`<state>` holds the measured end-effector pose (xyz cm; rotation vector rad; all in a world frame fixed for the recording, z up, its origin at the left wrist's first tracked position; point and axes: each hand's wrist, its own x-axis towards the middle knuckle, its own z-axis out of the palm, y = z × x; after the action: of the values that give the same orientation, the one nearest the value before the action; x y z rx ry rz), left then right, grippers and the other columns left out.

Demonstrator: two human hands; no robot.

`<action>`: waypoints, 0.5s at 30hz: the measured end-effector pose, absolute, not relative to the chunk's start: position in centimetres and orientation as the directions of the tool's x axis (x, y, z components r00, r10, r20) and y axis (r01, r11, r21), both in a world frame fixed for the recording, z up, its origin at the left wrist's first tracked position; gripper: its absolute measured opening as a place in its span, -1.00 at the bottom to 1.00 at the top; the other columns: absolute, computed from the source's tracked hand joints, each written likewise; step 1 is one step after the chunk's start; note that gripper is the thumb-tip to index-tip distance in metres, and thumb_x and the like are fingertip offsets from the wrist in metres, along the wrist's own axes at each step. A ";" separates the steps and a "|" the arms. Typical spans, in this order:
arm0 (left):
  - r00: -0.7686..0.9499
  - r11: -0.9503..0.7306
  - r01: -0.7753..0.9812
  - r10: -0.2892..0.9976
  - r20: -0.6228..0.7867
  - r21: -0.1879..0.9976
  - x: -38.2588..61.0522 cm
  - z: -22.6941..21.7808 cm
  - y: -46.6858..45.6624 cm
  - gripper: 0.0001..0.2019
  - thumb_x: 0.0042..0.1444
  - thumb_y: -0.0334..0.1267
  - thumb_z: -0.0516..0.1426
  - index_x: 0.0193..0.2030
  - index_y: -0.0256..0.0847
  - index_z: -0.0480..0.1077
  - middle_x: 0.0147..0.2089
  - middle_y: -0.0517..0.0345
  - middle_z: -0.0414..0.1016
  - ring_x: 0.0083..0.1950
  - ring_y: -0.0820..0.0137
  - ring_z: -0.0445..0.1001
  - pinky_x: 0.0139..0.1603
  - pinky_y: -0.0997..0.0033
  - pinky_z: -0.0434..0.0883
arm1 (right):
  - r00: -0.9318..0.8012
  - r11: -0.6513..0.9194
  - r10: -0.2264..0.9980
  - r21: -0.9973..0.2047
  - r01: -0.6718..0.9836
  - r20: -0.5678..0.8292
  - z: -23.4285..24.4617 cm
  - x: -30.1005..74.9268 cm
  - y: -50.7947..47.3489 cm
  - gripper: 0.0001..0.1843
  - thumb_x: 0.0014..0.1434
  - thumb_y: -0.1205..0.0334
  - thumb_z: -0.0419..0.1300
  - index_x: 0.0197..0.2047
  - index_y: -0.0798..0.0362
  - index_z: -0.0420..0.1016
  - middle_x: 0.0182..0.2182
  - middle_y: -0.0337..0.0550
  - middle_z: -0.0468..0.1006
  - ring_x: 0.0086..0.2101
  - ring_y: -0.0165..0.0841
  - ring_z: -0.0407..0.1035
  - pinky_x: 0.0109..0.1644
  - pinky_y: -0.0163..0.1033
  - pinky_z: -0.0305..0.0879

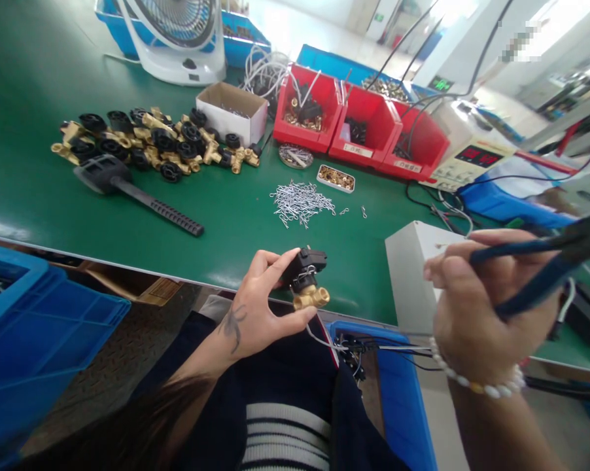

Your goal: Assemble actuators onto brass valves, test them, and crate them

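My left hand [260, 307] grips a brass valve [312, 299] with a black actuator box [311, 261] on top, at the near edge of the green table. A bent wire clip shows around the neck between box and brass. Raised at the right, my right hand [491, 307] is closed round the blue handles of pliers [525, 288], whose dark jaws point right and blur at the picture's edge. Beyond the valve lies a heap of silver wire clips [301, 203], with a few loose clips beside it.
At the left are piled brass valves with black caps [162, 139] and a black mallet-like tool [138, 193]. Behind stand a fan [182, 39], a cardboard box [232, 111], red bins [361, 140] and a power supply [476, 154]. A grey box [407, 275] stands right of the valve.
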<state>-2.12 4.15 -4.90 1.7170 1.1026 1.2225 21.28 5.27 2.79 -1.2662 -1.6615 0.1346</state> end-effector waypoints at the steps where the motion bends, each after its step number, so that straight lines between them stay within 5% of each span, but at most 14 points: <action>1: 0.180 -0.356 0.220 0.930 0.320 0.908 -2.2 -5.0 4.2 -0.30 0.04 -0.21 0.30 0.34 -0.14 0.24 0.01 0.07 0.25 0.06 0.29 0.42 0.05 0.17 0.59 | -0.039 0.459 0.809 -0.590 0.665 0.586 2.6 21.1 5.4 -0.76 0.25 0.24 0.15 -0.01 -0.12 0.35 -0.40 -0.25 0.32 -0.46 -0.35 0.27 -0.36 -0.21 0.29; 5: 0.183 -0.348 0.216 0.932 0.312 0.912 -2.3 -5.1 4.3 -0.28 0.04 -0.21 0.31 0.35 -0.17 0.23 0.02 0.07 0.25 0.06 0.30 0.42 0.06 0.21 0.59 | -0.446 0.481 0.875 -0.435 0.761 0.186 3.0 21.1 5.7 -0.80 0.17 0.27 0.18 -0.11 -0.07 0.47 -0.38 -0.19 0.48 -0.44 -0.32 0.38 -0.36 -0.21 0.34; 9: 0.188 -0.364 0.222 0.926 0.327 0.904 -2.3 -5.0 4.3 -0.29 0.04 -0.21 0.31 0.34 -0.20 0.23 0.02 0.06 0.25 0.07 0.29 0.41 0.05 0.22 0.59 | 0.019 0.453 0.782 -0.588 0.670 0.623 3.9 20.8 5.5 -0.78 0.21 0.28 0.22 -0.07 -0.14 0.45 -0.38 -0.21 0.44 -0.42 -0.32 0.37 -0.33 -0.17 0.33; 11: 0.194 -0.379 0.232 0.921 0.339 0.896 -2.3 -5.0 4.2 -0.29 0.04 -0.21 0.30 0.34 -0.19 0.23 0.03 0.05 0.25 0.07 0.29 0.41 0.05 0.22 0.59 | 0.102 0.494 0.715 -0.604 0.626 0.691 3.6 20.4 5.4 -0.78 0.23 0.31 0.20 -0.06 -0.16 0.43 -0.40 -0.24 0.40 -0.46 -0.34 0.34 -0.36 -0.19 0.32; 15: 0.204 -0.365 0.233 0.925 0.322 0.901 -2.3 -4.9 4.2 -0.29 0.04 -0.21 0.30 0.35 -0.20 0.23 0.02 0.06 0.25 0.06 0.31 0.41 0.06 0.25 0.58 | -0.458 0.529 0.848 -0.393 0.752 0.266 3.3 20.9 5.6 -0.82 0.20 0.30 0.17 -0.11 -0.08 0.49 -0.39 -0.19 0.49 -0.41 -0.29 0.42 -0.37 -0.19 0.35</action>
<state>-2.32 4.18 -4.94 1.7492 1.0890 1.1968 20.88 5.57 3.26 -1.3080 -2.3435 0.3044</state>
